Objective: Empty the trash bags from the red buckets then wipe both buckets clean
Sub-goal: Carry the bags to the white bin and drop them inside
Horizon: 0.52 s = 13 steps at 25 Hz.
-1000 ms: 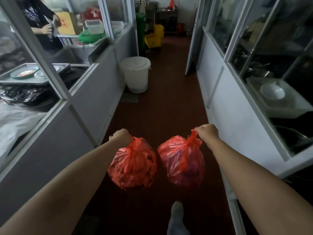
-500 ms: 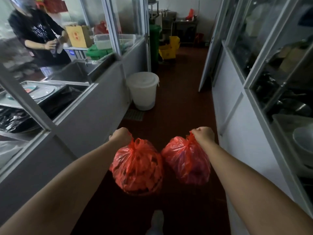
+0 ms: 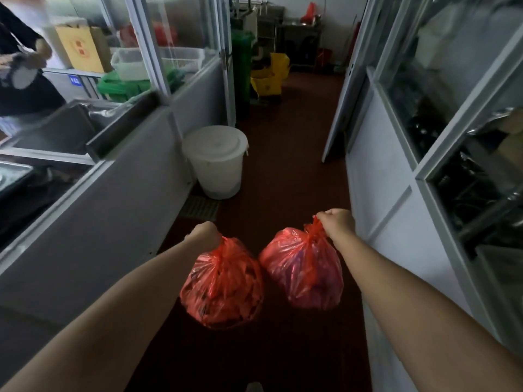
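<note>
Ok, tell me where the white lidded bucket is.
In the head view, the white lidded bucket stands on the corridor floor, left side, beside the grey partition, just beyond the floor grate.

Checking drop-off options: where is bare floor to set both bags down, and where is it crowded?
Bare floor runs ahead of the left bag and right bag, between the white bucket and the right partition. Crowded: the far end, with the yellow mop bucket and green bin.
</note>
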{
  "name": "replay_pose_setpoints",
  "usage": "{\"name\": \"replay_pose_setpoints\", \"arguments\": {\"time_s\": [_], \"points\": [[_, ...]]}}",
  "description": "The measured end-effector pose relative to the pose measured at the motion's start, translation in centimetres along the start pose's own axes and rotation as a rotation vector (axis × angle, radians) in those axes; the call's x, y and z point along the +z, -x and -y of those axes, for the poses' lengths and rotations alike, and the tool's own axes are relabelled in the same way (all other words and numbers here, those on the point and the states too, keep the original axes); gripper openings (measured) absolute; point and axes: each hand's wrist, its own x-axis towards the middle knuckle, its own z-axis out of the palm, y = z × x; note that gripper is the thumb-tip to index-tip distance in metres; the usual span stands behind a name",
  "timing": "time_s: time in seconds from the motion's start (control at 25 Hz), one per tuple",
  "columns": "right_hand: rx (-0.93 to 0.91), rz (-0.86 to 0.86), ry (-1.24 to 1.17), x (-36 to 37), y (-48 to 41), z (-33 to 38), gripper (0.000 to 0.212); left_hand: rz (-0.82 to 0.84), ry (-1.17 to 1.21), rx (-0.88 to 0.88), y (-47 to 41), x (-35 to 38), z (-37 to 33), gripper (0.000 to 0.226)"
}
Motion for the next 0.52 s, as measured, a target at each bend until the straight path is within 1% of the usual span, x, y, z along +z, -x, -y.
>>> {"name": "replay_pose_setpoints", "arguments": {"time_s": [0.08,0.16,0.2,0.32,0.36,0.44,0.48,0.52], "points": [[-0.003,0.012,-0.022,0.3,-5.1,1.9,0.016,0.006,-0.011,0.005,-4.2,-2.1,-3.0,0.030],[-0.020,0.035,-0.005,0.6,-10.1,3.2,0.016,0.002,0.035,-0.016,-8.3,-3.8,-5.4,0.029],[-0.031,0.041,-0.004,0.9,-13.3,4.0,0.017,-0.016,0.061,-0.016,-11.2,-4.7,-6.6,0.028],[-0.048,0.085,0.007,2.0,-22.9,6.1,0.018,-0.055,0.042,-0.035,-18.6,-6.7,-10.4,0.028],[-0.045,0.105,0.007,2.4,-26.1,7.0,0.018,-0.070,0.047,-0.045,-20.9,-7.2,-11.8,0.029],[-0.039,0.171,0.029,2.9,-32.1,9.0,0.017,-0.118,0.157,-0.087,-25.2,-8.6,-14.6,0.032],[-0.047,0.209,0.053,3.0,-35.0,10.0,0.016,-0.119,0.158,-0.107,-27.1,-9.6,-16.1,0.032],[-0.070,0.246,0.092,3.1,-37.4,10.9,0.015,-0.118,0.185,-0.160,-28.8,-10.3,-17.2,0.031]]}}
